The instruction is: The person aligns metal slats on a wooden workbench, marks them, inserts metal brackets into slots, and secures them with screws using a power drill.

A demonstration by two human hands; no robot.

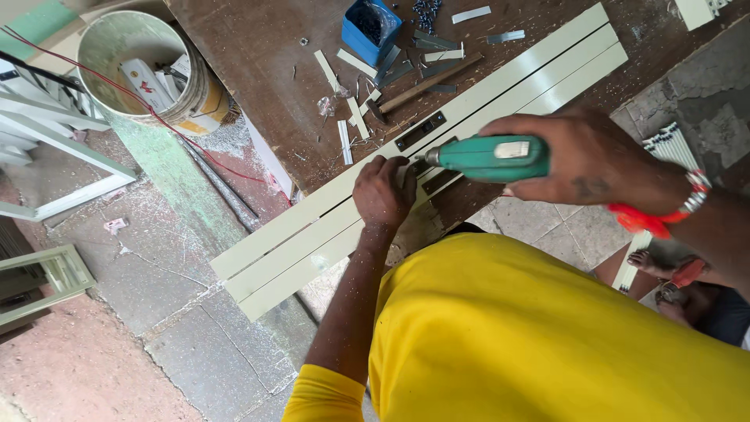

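Head view: right hand (594,160) grips green drill (488,158) pointing left; left hand (383,191) presses cream profile (422,156), running lower-left to upper-right, overhanging the table (258,55) edge.

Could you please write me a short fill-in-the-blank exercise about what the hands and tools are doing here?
1. The right hand grips a drill whose body is ____ in colour.
2. The left hand presses down on the long ____-coloured profile.
3. The small box of screws on the workbench is ____.
4. The hammer lies with no hand on it, on the ____.

Missing words: green; cream; blue; workbench
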